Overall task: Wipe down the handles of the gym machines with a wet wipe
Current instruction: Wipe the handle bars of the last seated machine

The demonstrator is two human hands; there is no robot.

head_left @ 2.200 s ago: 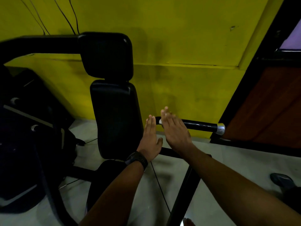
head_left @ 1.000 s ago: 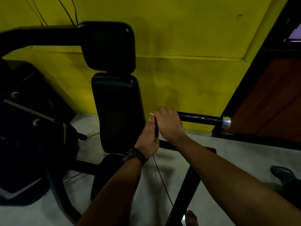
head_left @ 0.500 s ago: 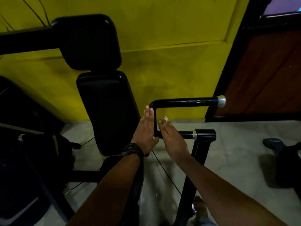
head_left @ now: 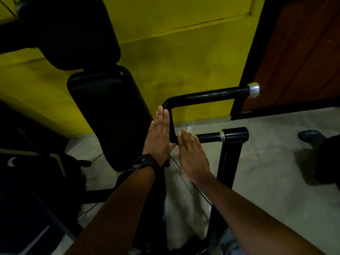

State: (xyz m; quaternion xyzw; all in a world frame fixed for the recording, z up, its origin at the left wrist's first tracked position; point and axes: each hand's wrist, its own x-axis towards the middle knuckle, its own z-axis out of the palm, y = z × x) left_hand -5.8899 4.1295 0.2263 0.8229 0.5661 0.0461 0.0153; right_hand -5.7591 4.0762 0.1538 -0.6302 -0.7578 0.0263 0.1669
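Both hands lie flat with straight fingers. The left hand (head_left: 159, 138) touches the handle (head_left: 207, 94). At its 3 o'clock, the right hand (head_left: 191, 153) presses the white wipe (head_left: 189, 128) there. A back pad (head_left: 108, 111) stands at 9 o'clock.

You are in a gym, standing at a weight machine. Its black padded backrest (head_left: 106, 116) rises at centre left of the frame, with a thick black pad (head_left: 73, 34) above it at upper left. Right of centre, a bent black tubular handle (head_left: 211, 93) ends in a silver cap (head_left: 253, 89). Behind runs a bare yellow wall (head_left: 184, 52), over a grey hard floor (head_left: 276, 162).
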